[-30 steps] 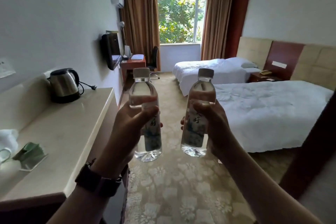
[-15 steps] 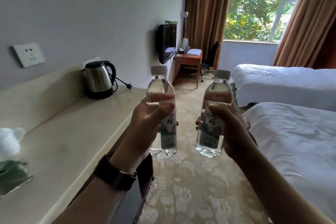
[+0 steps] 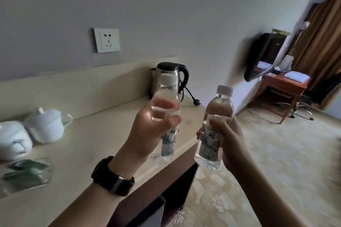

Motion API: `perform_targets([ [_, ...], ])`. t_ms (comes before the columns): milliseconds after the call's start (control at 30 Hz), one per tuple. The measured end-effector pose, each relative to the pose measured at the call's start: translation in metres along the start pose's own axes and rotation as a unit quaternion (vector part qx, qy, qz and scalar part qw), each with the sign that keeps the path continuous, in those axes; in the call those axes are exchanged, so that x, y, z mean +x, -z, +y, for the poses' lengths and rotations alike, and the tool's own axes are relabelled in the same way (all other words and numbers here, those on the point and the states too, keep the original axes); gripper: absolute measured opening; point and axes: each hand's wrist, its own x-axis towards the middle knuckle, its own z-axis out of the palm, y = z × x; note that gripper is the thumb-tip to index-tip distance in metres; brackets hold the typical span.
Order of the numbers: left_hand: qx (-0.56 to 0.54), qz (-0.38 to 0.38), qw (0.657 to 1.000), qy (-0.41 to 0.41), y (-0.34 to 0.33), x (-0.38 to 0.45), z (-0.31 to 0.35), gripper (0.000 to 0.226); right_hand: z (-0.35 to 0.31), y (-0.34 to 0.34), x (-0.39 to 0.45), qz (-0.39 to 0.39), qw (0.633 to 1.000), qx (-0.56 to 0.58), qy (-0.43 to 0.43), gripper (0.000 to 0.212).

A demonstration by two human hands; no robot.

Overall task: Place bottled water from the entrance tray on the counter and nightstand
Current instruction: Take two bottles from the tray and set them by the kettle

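While both hands grip upright clear plastic water bottles, left hand (image 3: 147, 131) with its bottle (image 3: 167, 116) hangs over the beige counter (image 3: 73, 153) at frame centre-left, right hand (image 3: 230, 142) with its bottle (image 3: 214, 131) beyond its edge.

A single head-worn camera looks forward and down, tilted, close over the desk (image 3: 77, 149) edge toward the wall.

Both water bottles, the left bottle (image 3: 167, 114) and the right bottle (image 3: 214, 131), are clear glossy plastic with white ribbed caps and printed paper-like labels. At centre the kettle (image 3: 169, 77) is shiny brushed metal with black plastic trim, standing on a smooth, matt cream counter (image 3: 77, 153). At left sit glossy white ceramic cups (image 3: 46, 125); at right, a reddish wood desk (image 3: 282, 88) over rough patterned carpet (image 3: 276, 162).
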Motion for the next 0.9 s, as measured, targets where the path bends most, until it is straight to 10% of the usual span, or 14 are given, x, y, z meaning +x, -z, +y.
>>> perform_targets([
  [900,0.145,0.329,0.93,0.076,0.097,0.027,-0.15,0.065,0.198,-0.069,0.145,-0.405,0.911,-0.025,-0.07,0.041],
])
